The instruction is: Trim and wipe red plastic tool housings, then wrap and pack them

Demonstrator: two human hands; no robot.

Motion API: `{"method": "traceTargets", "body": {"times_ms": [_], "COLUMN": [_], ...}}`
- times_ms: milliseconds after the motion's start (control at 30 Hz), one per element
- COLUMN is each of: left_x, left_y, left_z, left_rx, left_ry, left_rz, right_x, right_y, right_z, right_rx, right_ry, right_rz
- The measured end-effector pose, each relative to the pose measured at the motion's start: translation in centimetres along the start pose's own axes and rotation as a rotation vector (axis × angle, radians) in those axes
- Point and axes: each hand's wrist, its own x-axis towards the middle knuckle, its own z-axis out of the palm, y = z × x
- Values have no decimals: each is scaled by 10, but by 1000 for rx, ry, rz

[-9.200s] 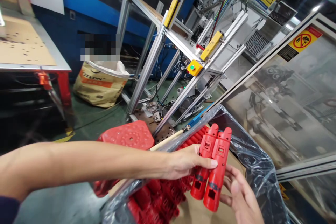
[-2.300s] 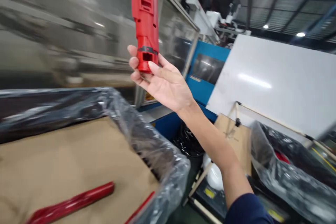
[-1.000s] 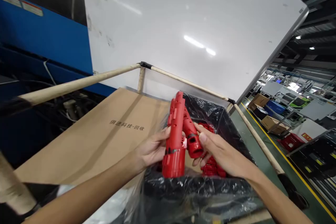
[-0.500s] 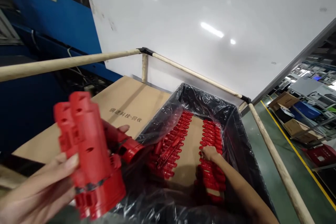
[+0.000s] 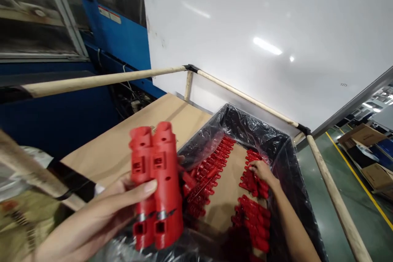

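The left hand [image 5: 112,202] holds at least two red parts [image 5: 166,163], raised near the lined bin [image 5: 256,122] and apart from its rows. Inside, the left row [image 5: 216,161] and the right row [image 5: 253,219] already lie, the right one with a gap; the right hand [image 5: 260,171] is at this row, but whether it grips one part, one cannot tell

A white panel [image 5: 245,16] rises behind a pale pipe rail [image 5: 245,96], beside a blue machine [image 5: 130,37]. A brown cardboard sheet [image 5: 104,155] lies below the rail's far corner. Brown cartons [image 5: 365,138] line the green floor's [image 5: 348,190] right edge, beyond a yellow line [image 5: 359,180].
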Motion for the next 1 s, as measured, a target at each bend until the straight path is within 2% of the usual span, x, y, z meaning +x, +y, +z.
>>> {"method": "traceTargets", "body": {"times_ms": [67, 133, 233, 333, 433, 600, 800, 1000], "left_x": [7, 15, 25, 28, 24, 17, 10, 5], "left_y": [-3, -9, -20, -28, -35, -42, -47, -49], "left_z": [9, 18, 29, 36, 41, 45, 39, 29], "left_rx": [-23, -52, -59, -53, -74, -154, -207, -269], "left_ry": [-148, -317, -478, -522, -538, -619, -631, -610], "left_rz": [-20, 3, 35, 51, 66, 84, 112, 120], "right_x": [6, 5, -9, -24, -33, -41, -50, -41], "right_y": [-19, -48, -95, -132, -152, -169, -192, -207], "right_z": [-40, -70, -88, -84, -74, -65, -59, -43], "right_rx": [43, 87, 261, 472, 583, 631, 640, 666], "right_ry": [12, 12, -2, -31, -43, -14, -55, -133], "right_rz": [-106, -202, -295, -373, -404, -371, -346, -332]}}
